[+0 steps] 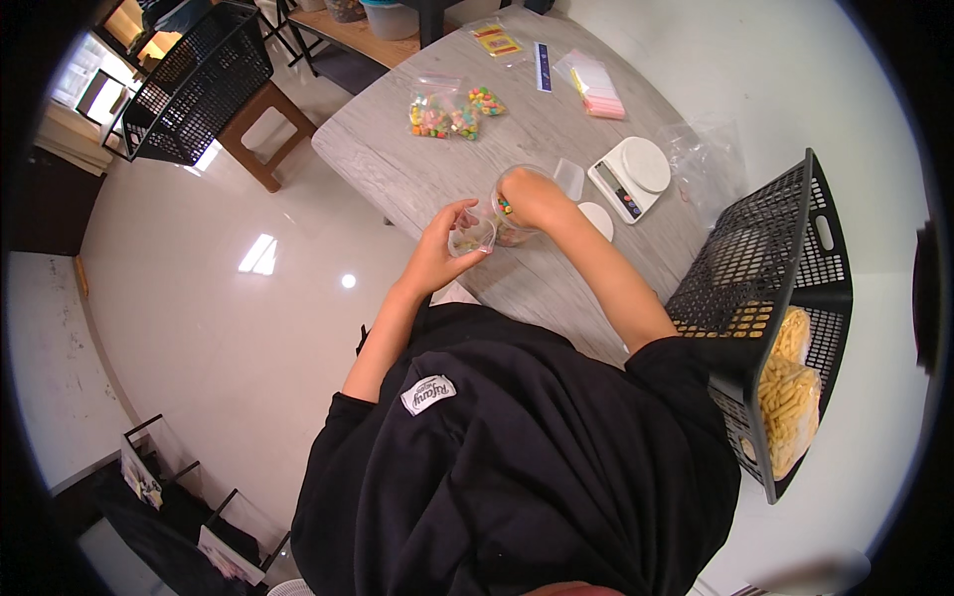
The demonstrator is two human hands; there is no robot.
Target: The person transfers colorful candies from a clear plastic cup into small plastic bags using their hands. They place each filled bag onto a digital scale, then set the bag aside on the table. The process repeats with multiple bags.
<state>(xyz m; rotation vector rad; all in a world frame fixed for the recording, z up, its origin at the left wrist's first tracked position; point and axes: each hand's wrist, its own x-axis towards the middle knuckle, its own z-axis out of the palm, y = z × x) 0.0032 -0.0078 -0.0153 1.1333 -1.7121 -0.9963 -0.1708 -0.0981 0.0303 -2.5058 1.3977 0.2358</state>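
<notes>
Clear jar [517, 230] holds multicoloured candies; small clear bag [471, 238] beside it.

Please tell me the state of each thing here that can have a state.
Small clear bag: held open by left hand.
Clear jar: open, right hand reaching inside.
Kitchen scale: platform bare.
Candy bags: filled, lying flat.
Black basket: tipped, holding yellow snack bags.

On the grey wood-grain desk [556, 129], a clear plastic jar [512, 214] is set at the centre. A white kitchen scale [629, 175] is placed at its three o'clock, two clear bags of coloured candy [447, 114] at eleven o'clock, and a black mesh basket [775, 288] at four o'clock.
</notes>
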